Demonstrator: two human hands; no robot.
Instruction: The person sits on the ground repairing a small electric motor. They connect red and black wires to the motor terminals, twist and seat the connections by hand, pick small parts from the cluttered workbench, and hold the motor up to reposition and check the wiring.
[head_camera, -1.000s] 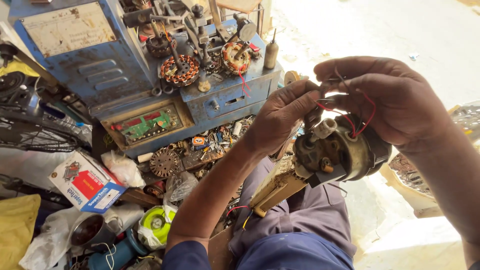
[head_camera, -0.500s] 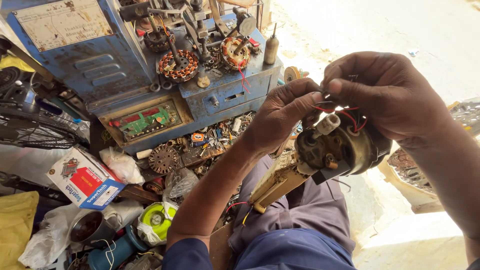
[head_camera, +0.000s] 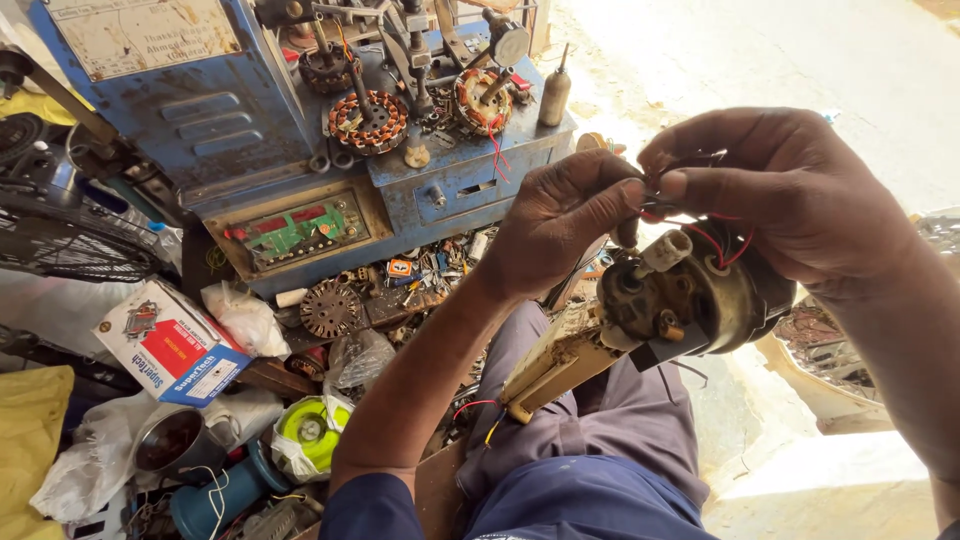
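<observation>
Presently, head view, one view only. Two hands, both the person's own. Left hand (head_camera: 560, 225): fingers pinched narrow on the thin red wires (head_camera: 722, 240), thumb and forefinger meeting at the wire ends. Right hand (head_camera: 790, 190): curled over the top of the motor, fingertips closed on the same wire ends, touching the left fingertips.

One small electric motor (head_camera: 690, 300), round, dirty metal housing, held above the person's lap; one pale stub shaft (head_camera: 665, 250) pointing up toward the left hand. One cream plastic neck piece (head_camera: 555, 365) attached under the motor, slanting down to the left over the grey trousers.

One blue metal machine (head_camera: 440, 180) at upper left, serving as workbench. On its top, toward the far edge: three wound copper stators (head_camera: 368, 118), side by side. At its right corner: one small oil bottle (head_camera: 554, 95), upright. On its front face: one green circuit board (head_camera: 305, 225) in a recessed panel.

On the ground below the machine: one red, white and blue cardboard box (head_camera: 172, 345), one toothed round metal disc (head_camera: 328, 308), one green-and-white reel (head_camera: 310, 432) in a clear bag, one metal cup (head_camera: 172, 440). One black fan guard (head_camera: 70, 245) at the left edge.
</observation>
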